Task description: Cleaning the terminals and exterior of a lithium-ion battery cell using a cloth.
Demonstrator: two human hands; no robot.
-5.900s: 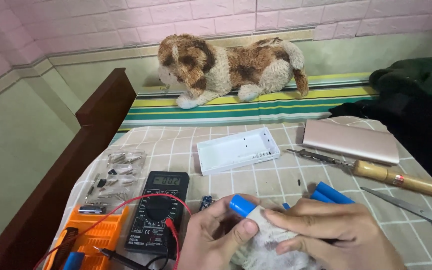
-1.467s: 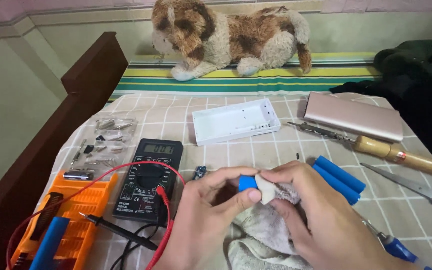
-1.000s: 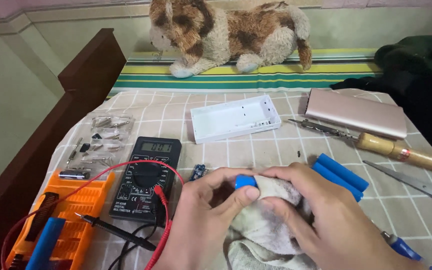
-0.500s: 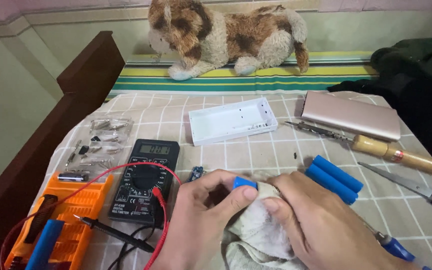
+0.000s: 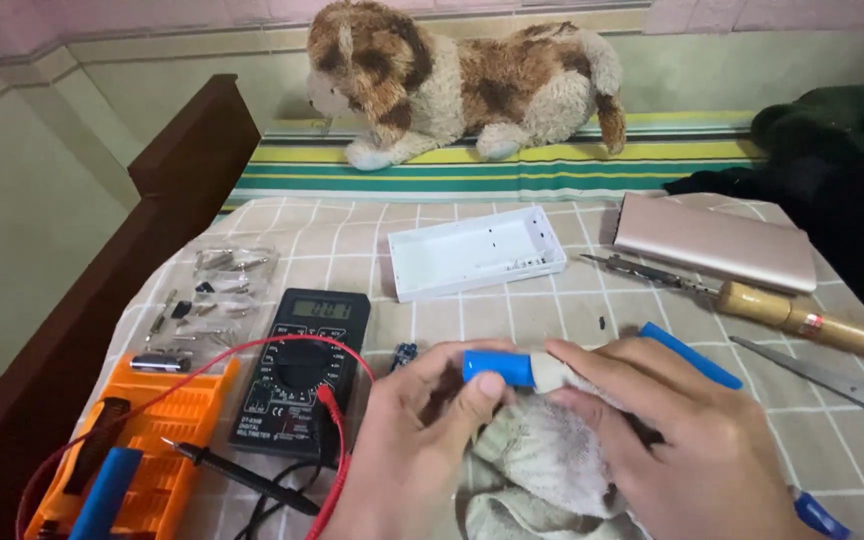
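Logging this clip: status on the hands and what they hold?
Left hand pinching the blue battery. Right hand pressing a rag over its end. Multimeter close by on the left, not blocking.

Soft, even indoor light fills the scene, with faint shadows beneath the hands at 6 o'clock. The picture is sharp at centre, slightly soft at the rim. Mild glare marks the pink metal case (image 5: 717,243) at 2 o'clock.
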